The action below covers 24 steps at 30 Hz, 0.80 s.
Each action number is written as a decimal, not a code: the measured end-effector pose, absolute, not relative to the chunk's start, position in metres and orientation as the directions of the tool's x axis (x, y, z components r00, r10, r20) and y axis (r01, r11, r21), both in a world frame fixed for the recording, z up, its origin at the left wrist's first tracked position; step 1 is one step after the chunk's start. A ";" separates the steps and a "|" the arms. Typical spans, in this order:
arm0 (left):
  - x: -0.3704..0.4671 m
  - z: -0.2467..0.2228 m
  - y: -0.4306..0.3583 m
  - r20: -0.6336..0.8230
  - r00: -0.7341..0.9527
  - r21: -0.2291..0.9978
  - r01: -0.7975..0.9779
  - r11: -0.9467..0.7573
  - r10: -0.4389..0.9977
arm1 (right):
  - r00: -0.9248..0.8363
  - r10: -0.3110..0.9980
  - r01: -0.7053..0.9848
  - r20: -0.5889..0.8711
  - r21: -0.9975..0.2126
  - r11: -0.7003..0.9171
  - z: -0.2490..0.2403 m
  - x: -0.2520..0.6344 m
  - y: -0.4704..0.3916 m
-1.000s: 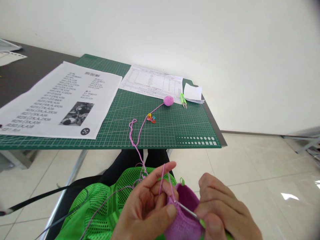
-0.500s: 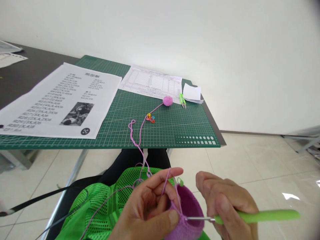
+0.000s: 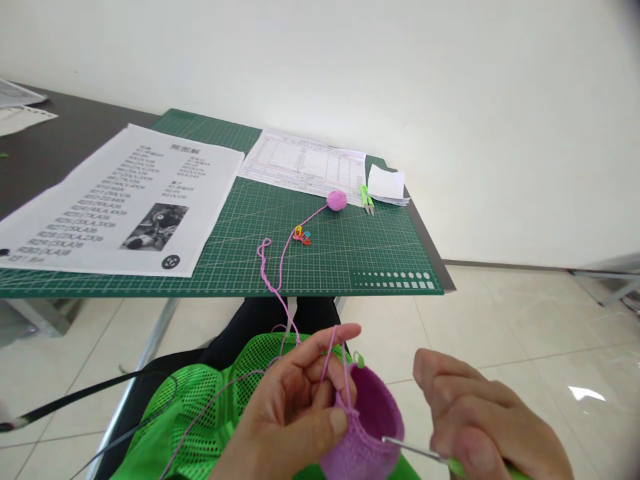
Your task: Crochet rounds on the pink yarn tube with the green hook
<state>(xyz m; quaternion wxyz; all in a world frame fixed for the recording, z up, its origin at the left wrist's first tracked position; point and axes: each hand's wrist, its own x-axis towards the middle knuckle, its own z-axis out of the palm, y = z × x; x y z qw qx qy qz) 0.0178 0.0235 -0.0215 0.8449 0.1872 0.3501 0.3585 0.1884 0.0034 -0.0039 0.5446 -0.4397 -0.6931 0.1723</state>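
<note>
My left hand (image 3: 300, 407) pinches the rim of a cup-shaped purple crochet piece (image 3: 363, 447), with the pink yarn (image 3: 331, 353) looped over its raised index finger. In my right hand (image 3: 485, 413) is a crochet hook (image 3: 417, 449) with a green handle and a metal shaft. The hook's tip lies at the near rim of the piece, to the right of my left thumb; whether it is inside a stitch I cannot tell. A green stitch marker (image 3: 359, 360) hangs at the far rim of the piece.
On the green cutting mat (image 3: 320, 267) lie a small pink yarn ball (image 3: 337, 200), colored stitch markers (image 3: 302, 235), green thread snips (image 3: 367, 199), a printed pattern sheet (image 3: 120, 200), a form (image 3: 305, 163) and white note paper (image 3: 387, 183). Green mesh fabric (image 3: 200, 400) covers my lap.
My right hand has moved right and down, tilting the hook and shifting its tip away from my left fingers along the rim. My left hand and the crochet piece have shifted slightly left.
</note>
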 end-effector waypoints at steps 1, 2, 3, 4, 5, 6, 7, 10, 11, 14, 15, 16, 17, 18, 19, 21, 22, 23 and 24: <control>0.018 -0.021 0.023 -0.455 0.507 0.565 -0.471 0.678 0.732 | 0.005 0.808 0.417 0.589 -0.736 0.534 -0.004 0.188 0.003; 0.018 -0.021 0.023 -0.446 0.517 0.564 -0.472 0.678 0.731 | 0.034 0.819 0.413 0.573 -0.754 0.511 -0.003 0.187 0.002; 0.018 -0.021 0.023 -0.434 0.524 0.563 -0.477 0.675 0.733 | 0.057 0.829 0.408 0.556 -0.771 0.489 -0.004 0.187 0.002; 0.019 -0.021 0.022 -0.423 0.528 0.561 -0.486 0.671 0.736 | 0.077 0.834 0.398 0.547 -0.784 0.477 -0.004 0.185 0.002; 0.019 -0.021 0.021 -0.420 0.529 0.557 -0.492 0.669 0.738 | 0.088 0.837 0.388 0.540 -0.792 0.470 -0.005 0.184 0.003; 0.019 -0.021 0.021 -0.423 0.527 0.555 -0.493 0.670 0.737 | 0.093 0.837 0.380 0.539 -0.796 0.470 -0.006 0.182 0.004; 0.019 -0.021 0.021 -0.428 0.523 0.556 -0.490 0.671 0.737 | 0.089 0.838 0.373 0.538 -0.798 0.473 -0.008 0.181 0.004; 0.018 -0.021 0.020 -0.420 0.520 0.573 -0.483 0.662 0.744 | 0.069 0.835 0.379 0.545 -0.789 0.484 -0.010 0.177 0.005; 0.018 -0.022 0.020 -0.405 0.522 0.583 -0.485 0.652 0.751 | 0.072 0.835 0.388 0.545 -0.787 0.480 -0.009 0.177 0.005; 0.018 -0.022 0.019 -0.375 0.532 0.595 -0.490 0.637 0.759 | 0.067 0.847 0.383 0.528 -0.797 0.467 -0.008 0.178 0.002; 0.018 -0.022 0.019 -0.375 0.535 0.595 -0.488 0.639 0.757 | 0.056 0.848 0.371 0.528 -0.799 0.473 -0.007 0.179 0.001; 0.017 -0.021 0.019 -0.378 0.536 0.592 -0.486 0.643 0.754 | 0.052 0.850 0.360 0.525 -0.803 0.474 -0.007 0.180 0.001; 0.017 -0.021 0.019 -0.379 0.540 0.586 -0.489 0.646 0.752 | 0.048 0.853 0.354 0.520 -0.807 0.473 -0.006 0.180 0.000; 0.017 -0.020 0.019 -0.378 0.544 0.580 -0.492 0.650 0.749 | 0.039 0.853 0.351 0.520 -0.806 0.476 -0.007 0.181 0.000; 0.017 -0.019 0.019 -0.376 0.548 0.572 -0.496 0.653 0.747 | 0.031 0.853 0.345 0.522 -0.806 0.481 -0.007 0.181 0.001; 0.018 -0.018 0.019 -0.374 0.555 0.562 -0.502 0.658 0.743 | 0.013 0.854 0.330 0.520 -0.808 0.488 -0.008 0.182 0.002; 0.018 -0.017 0.019 -0.372 0.557 0.558 -0.505 0.658 0.743 | 0.007 0.855 0.326 0.519 -0.809 0.489 -0.008 0.182 0.002; 0.018 -0.017 0.019 -0.371 0.558 0.558 -0.505 0.658 0.742 | 0.007 0.853 0.325 0.522 -0.808 0.492 -0.008 0.182 0.003; 0.019 -0.017 0.019 -0.368 0.559 0.560 -0.505 0.657 0.743 | 0.012 0.854 0.322 0.519 -0.811 0.488 -0.007 0.182 0.003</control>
